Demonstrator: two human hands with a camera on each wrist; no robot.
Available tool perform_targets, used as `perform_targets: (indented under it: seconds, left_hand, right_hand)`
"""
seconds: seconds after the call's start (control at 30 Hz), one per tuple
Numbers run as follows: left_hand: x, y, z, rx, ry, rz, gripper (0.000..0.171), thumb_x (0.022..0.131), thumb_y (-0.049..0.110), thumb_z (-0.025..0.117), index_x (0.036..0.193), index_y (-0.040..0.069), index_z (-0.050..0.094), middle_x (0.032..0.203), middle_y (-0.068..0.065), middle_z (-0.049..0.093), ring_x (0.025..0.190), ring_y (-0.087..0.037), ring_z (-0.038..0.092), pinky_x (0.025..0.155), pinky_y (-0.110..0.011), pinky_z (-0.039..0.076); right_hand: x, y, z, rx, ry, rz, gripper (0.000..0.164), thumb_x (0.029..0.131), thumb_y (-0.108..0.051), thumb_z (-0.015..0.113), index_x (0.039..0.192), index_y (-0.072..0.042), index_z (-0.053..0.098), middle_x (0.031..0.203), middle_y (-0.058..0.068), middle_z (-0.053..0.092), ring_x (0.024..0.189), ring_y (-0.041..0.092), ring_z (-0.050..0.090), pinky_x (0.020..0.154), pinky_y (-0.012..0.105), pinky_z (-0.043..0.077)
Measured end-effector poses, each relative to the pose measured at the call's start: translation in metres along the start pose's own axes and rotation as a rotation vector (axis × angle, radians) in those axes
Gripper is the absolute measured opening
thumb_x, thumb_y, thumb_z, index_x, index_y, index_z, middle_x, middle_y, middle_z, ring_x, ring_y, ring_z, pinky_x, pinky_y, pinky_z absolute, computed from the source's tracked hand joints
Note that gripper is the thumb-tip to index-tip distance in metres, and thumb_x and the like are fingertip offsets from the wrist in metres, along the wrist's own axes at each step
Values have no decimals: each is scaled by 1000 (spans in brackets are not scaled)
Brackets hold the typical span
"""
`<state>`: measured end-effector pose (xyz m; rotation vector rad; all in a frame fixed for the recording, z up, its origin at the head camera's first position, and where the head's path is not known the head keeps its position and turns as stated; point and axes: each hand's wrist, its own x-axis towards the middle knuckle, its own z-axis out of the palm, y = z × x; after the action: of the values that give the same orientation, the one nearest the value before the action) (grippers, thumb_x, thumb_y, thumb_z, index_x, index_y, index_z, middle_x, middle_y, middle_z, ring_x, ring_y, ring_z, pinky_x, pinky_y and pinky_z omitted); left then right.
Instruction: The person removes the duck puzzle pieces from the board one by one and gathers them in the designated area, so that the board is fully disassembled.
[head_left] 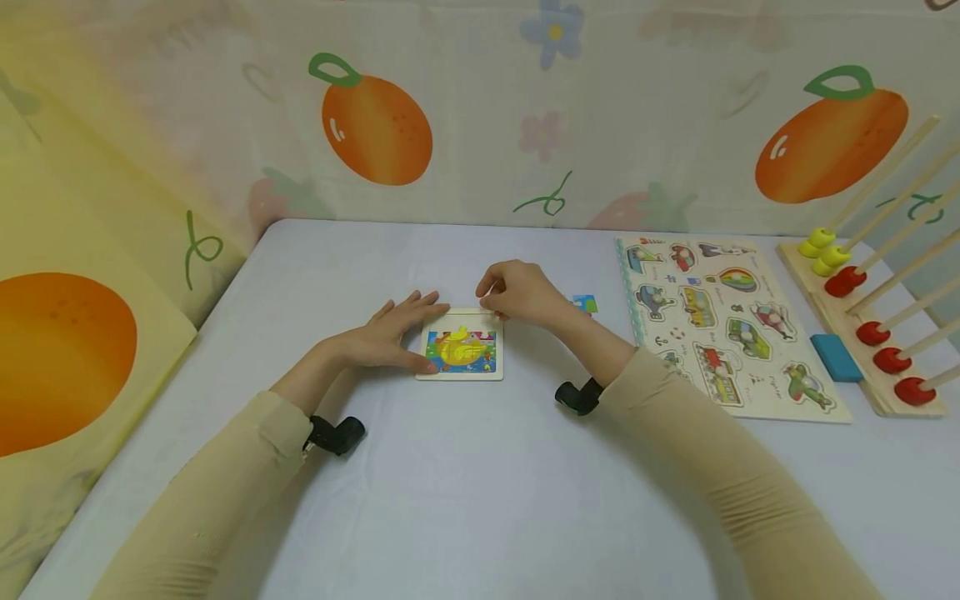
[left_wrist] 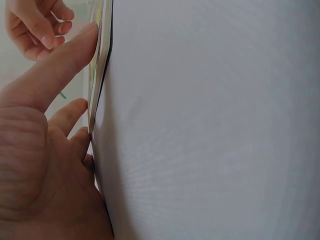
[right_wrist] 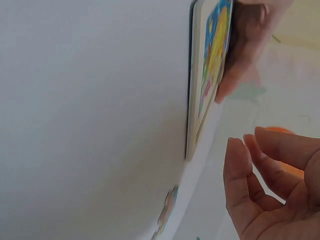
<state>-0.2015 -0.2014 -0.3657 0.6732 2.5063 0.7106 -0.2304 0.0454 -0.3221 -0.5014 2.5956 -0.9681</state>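
A small framed jigsaw puzzle [head_left: 460, 371] with a yellow picture on blue lies flat on the white table. Across its left edge spreads my left hand [head_left: 382, 337], thumb on the lower left corner and fingertips at the upper left. Over the frame's upper right corner hovers my right hand [head_left: 521, 290]. Its fingers [right_wrist: 237, 160] bend loosely, and no piece shows between them and the thumb. Just beyond the right wrist lie loose jigsaw pieces [head_left: 585, 302], partly hidden by the arm in the head view.
To the right lies a large board [head_left: 772, 367] with vehicle pictures. Beside it stands a wooden counting rack [head_left: 900, 400] with tall rods and red and yellow beads. A blue block [head_left: 836, 358] sits between them. A fruit-print cloth [head_left: 480, 125] hangs behind the table.
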Motion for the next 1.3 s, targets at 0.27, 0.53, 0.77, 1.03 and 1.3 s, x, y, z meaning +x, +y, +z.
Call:
perform_targets:
  seconds: [0.27,0.53,0.77,1.03,1.3]
  left_hand:
    - [-2,0,-1,-17,3,16,89,85,41,70,158,21,24,170,-5,6,158,-31,-7,124,-61,-9]
    - [-2,-1,-1,-39,-1,27,87,86,42,70,158,22,25,170,-4,5,158,-29,-8,124,-60,-11]
    - [-3,0,-2,-47,-2,26,88,86,41,70,158,19,24,170,-5,5,158,-30,-8,124,-60,-12]
    - [-3,0,-1,-42,3,31,89,86,41,71,158,19,23,170,-6,4,158,-31,-9,124,-61,-12]
    - [-2,-2,-2,-49,1,32,89,86,41,71,158,19,24,170,-5,4,158,-31,-9,124,-60,-13]
  right_hand:
    - [4,-13,19,18,-75,-29,18,93,-14,66,109,-6,68,81,5,63,65,18,62,58,17,49]
    - [7,-17,30,20,-145,-49,17,91,-14,68,107,-8,68,81,4,63,60,12,56,55,16,46]
    - [10,-16,34,1,-184,-80,22,86,-11,72,108,-9,69,86,4,65,68,11,55,59,16,45]
    - [10,-14,37,-46,-204,-120,27,83,-13,78,107,-8,67,80,0,60,67,9,50,62,16,42]
    - [8,-14,40,-124,-204,-153,33,82,-18,80,110,-9,65,81,0,55,70,12,49,64,18,40]
